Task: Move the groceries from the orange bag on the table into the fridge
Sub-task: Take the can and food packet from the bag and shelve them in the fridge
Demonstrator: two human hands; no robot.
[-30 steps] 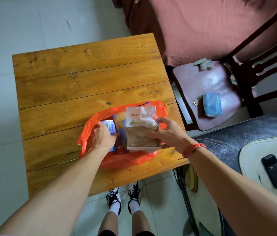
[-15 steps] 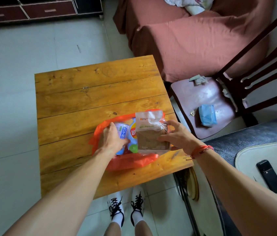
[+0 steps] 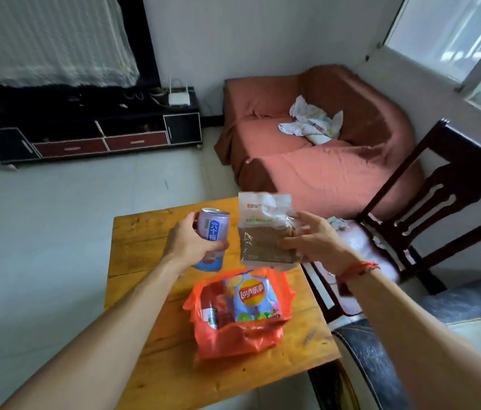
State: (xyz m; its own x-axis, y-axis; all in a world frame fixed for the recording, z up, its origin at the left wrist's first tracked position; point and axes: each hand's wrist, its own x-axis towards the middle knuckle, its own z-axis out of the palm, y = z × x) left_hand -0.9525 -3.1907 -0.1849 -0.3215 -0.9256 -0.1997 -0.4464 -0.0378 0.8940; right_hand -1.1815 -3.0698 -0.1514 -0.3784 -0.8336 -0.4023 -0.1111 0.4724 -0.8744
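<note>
The can (image 3: 212, 232) stands near upright above the surface (image 3: 141, 232), top tipped slightly right, label reading 六个核. The fingers (image 3: 218, 245) of our left hand (image 3: 187, 244) wrap round it. Just beside it, our right hand (image 3: 313, 241) pinches the clear packet (image 3: 262, 229), long axis vertical, sealed end up, its green print too blurred to read. Nearer us, the orange bag (image 3: 239, 341) sits open on the surface, with a Lay's 乐事 chip packet (image 3: 252, 297) inside.

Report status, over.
Left hand grips can, right hand holds brown packet. Both clear of orange bag. Chips packet in bag on table. Fridge not in view.
</note>
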